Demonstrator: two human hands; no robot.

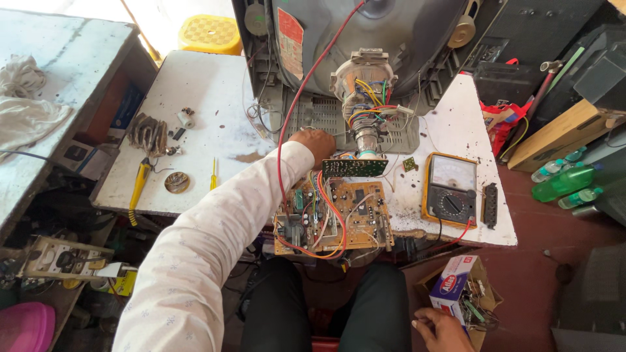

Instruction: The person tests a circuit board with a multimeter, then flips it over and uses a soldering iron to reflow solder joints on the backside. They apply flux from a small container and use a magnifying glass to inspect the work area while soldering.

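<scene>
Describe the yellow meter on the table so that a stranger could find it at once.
On the white worktable, look right of the brown circuit board. There lies the yellow-cased analogue meter. Unlike its neighbours, it has a pale dial window above a round black selector knob.

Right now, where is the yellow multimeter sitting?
In the head view, the yellow multimeter lies on the white table's right side, between the brown circuit board and a small black connector strip.

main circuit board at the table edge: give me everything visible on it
The main circuit board is a tan, roughly square board lying flat, component side up, at the white table's front edge, partly overhanging it. It carries dark chips, capacitors and a transformer-like block. Red, orange and white wires loop across it. A small green board stands at its far edge. The left hand rests just beyond; contact is unclear.
</scene>
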